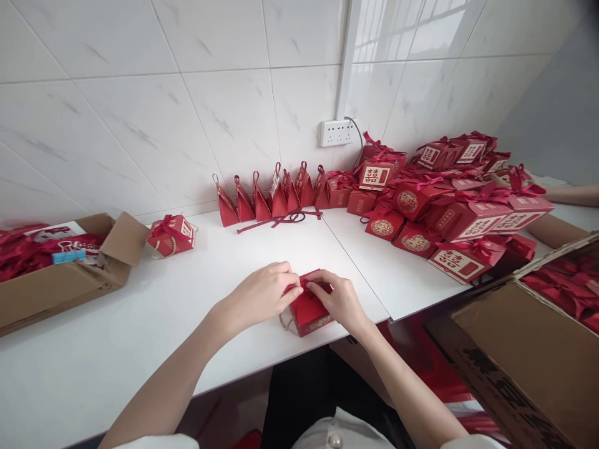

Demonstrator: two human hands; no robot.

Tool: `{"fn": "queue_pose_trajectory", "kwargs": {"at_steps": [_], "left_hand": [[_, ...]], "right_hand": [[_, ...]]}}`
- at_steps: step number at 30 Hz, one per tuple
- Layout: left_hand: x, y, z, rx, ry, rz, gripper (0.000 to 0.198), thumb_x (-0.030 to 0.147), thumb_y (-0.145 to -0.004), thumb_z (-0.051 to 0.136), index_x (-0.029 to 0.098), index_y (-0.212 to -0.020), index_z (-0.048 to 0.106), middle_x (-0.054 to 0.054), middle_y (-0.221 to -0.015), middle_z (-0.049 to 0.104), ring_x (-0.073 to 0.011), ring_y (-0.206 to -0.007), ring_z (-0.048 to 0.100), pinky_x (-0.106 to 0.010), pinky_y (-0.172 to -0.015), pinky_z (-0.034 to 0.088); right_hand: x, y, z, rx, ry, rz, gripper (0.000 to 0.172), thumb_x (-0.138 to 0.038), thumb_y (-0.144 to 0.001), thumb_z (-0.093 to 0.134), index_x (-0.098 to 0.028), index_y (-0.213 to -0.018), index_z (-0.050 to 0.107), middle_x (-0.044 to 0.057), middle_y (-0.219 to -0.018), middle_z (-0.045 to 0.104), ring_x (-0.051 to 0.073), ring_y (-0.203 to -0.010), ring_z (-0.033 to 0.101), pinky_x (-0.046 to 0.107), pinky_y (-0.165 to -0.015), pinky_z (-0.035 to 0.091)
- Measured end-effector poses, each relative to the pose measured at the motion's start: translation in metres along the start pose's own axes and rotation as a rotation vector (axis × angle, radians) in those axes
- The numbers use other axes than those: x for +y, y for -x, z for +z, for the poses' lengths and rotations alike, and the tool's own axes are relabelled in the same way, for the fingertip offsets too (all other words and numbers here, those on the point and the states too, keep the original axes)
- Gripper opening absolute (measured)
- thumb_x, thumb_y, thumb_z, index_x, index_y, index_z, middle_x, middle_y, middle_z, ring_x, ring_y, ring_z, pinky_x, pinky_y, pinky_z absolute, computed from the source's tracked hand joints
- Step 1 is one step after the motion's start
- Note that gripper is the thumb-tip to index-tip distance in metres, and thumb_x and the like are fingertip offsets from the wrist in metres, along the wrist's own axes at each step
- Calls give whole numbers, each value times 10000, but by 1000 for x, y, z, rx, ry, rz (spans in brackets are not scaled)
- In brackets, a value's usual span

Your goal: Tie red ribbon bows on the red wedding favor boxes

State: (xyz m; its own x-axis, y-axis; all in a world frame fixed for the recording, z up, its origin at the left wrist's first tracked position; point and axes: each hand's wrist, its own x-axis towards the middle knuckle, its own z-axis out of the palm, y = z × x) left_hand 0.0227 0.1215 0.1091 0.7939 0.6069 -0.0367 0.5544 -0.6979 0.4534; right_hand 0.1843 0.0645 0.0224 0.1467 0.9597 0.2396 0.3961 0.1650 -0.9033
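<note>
A small red gift box [314, 315] stands near the table's front edge, its plain red top toward me and a beige cord handle [286, 322] at its left side. My left hand [269, 288] is closed in a pinch at the box's far upper edge. From the other side, my right hand [337, 298] pinches at the same place, thumb against fingers. Whether a ribbon or a cardboard flap is between the fingertips is hidden. Behind the hands, dark red ribbons [276, 221] and a black loop [296, 217] lie on the table.
Several peaked red boxes [264, 198] line the wall. Bow-tied boxes [461, 212] pile up at right, near another person's arm [573, 194]. A red box [171, 237] stands beside an open carton [65, 293] at left; another carton [528, 349] is at front right.
</note>
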Motion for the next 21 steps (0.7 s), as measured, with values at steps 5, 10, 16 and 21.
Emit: {"fn": "queue_pose_trajectory", "kwargs": {"at_steps": [5,10,16,21], "left_hand": [[0,-20,-2,16,-17,183,226,256,-862,453,214,-735,634,-41,-783,574,-214,-836,507,-330,-792,384],[-23,-35,10,71,217,135,85,267,-821,539,214,-780,591,-12,-856,601,-185,-872,536,-301,-790,416],[-42,-27,46,162,422,4,175,330,-855,498,202,-770,581,-14,-837,614,-163,-819,556,-299,-781,443],[-36,-12,61,248,402,25,180,303,-861,477,205,-819,621,-54,-920,619,-200,-956,531,-345,-863,441]], "right_hand": [[0,0,-2,-29,109,-63,158,-170,-813,501,-240,-772,636,-16,-764,680,148,-665,591,307,-725,467],[5,-1,-4,-87,6,-93,174,-139,-806,489,-222,-724,618,3,-815,657,153,-743,598,288,-718,466],[10,1,-1,-29,-168,-78,123,-223,-840,526,-212,-791,638,33,-888,639,167,-861,605,298,-775,478],[9,2,2,57,-124,-80,108,-273,-842,544,-206,-789,611,36,-838,615,170,-809,589,306,-732,483]]}}
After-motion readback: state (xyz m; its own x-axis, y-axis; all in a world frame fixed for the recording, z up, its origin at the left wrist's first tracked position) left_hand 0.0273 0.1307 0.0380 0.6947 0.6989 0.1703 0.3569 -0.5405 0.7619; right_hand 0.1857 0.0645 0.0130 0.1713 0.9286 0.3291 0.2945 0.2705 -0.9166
